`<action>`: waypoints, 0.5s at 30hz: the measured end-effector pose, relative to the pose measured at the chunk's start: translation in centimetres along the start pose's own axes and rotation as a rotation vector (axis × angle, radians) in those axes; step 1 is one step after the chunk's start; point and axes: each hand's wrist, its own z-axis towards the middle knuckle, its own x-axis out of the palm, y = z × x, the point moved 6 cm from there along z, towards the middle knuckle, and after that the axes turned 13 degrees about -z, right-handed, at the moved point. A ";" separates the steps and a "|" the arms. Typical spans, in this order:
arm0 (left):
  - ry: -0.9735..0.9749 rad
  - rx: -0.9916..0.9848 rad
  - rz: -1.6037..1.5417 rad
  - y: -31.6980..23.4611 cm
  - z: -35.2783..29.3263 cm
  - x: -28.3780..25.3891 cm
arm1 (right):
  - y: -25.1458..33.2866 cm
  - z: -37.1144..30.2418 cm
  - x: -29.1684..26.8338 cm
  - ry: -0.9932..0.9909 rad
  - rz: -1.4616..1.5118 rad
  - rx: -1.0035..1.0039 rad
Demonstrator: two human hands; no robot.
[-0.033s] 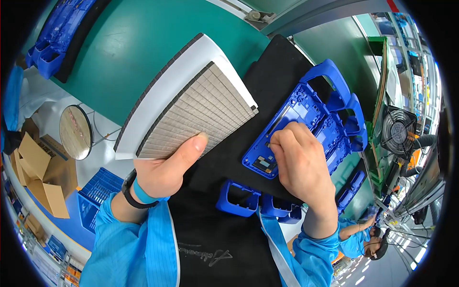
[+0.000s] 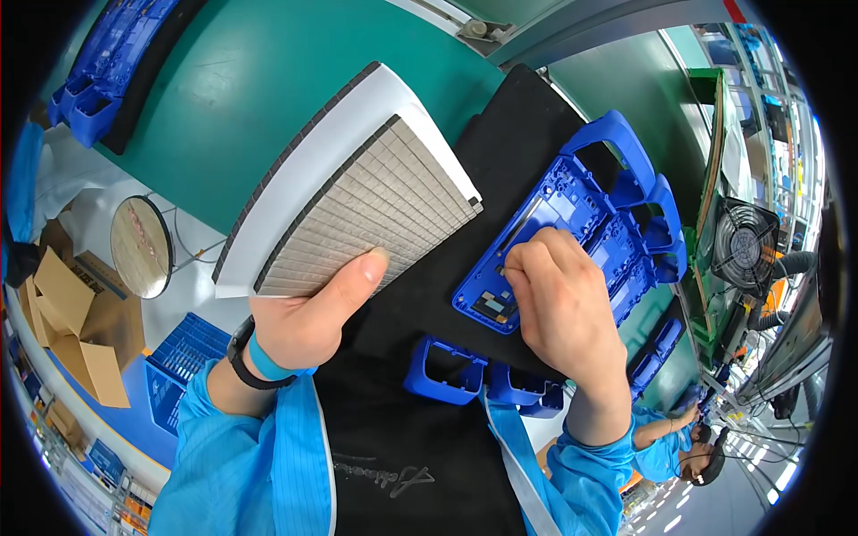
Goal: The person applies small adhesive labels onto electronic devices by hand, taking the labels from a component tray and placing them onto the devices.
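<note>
My left hand (image 2: 308, 326) grips a sheet of grey foam pads (image 2: 366, 201), scored into small strips on white backing paper (image 2: 295, 170), with the thumb on top. Over the near left part of a blue plastic housing (image 2: 581, 201), my right hand (image 2: 567, 299) is closed in a pinch. Its fingertips point down at the housing, and whatever they hold is hidden. Small metallic and dark pieces (image 2: 494, 306) show in the housing's corner beside those fingers. The housing lies inner side up on a black mat (image 2: 523, 116).
Blue frame-shaped parts (image 2: 447, 371) sit close to my body. Another blue housing (image 2: 116, 54) lies far left on the green table (image 2: 223, 98). On the right are a black fan (image 2: 744, 246) and a co-worker (image 2: 679, 447). A cardboard box (image 2: 76, 322) and blue crate (image 2: 183, 362) stand at left.
</note>
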 end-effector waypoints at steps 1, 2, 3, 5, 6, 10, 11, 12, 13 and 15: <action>0.000 -0.004 -0.004 0.0 0.0 0.0 | 0.0 0.0 0.0 0.004 -0.004 0.003; 0.001 -0.007 -0.008 0.0 0.0 0.0 | 0.0 0.1 0.0 0.009 -0.007 0.006; 0.001 -0.008 -0.009 0.0 0.0 0.0 | 0.1 0.1 0.0 0.010 -0.007 0.006; -0.001 -0.006 -0.002 0.0 0.0 0.0 | 0.1 0.2 0.0 0.017 -0.015 0.010; -0.003 -0.006 -0.002 -0.1 -0.1 0.0 | 0.1 0.2 0.1 0.018 -0.015 0.008; -0.002 -0.017 0.003 -0.2 -0.1 0.0 | 0.2 0.1 0.1 0.007 -0.031 0.013; -0.003 -0.027 -0.001 -0.2 -0.1 0.0 | 0.2 0.1 0.2 -0.001 -0.027 0.021; -0.001 -0.026 -0.001 -0.2 -0.1 0.0 | 0.2 0.0 0.2 -0.003 -0.029 0.022; -0.002 -0.033 0.005 -0.1 -0.1 0.1 | 0.0 -0.1 0.1 -0.031 -0.011 0.019; -0.008 -0.041 0.015 -0.2 -0.1 0.1 | -0.1 -0.3 0.0 -0.058 0.010 0.011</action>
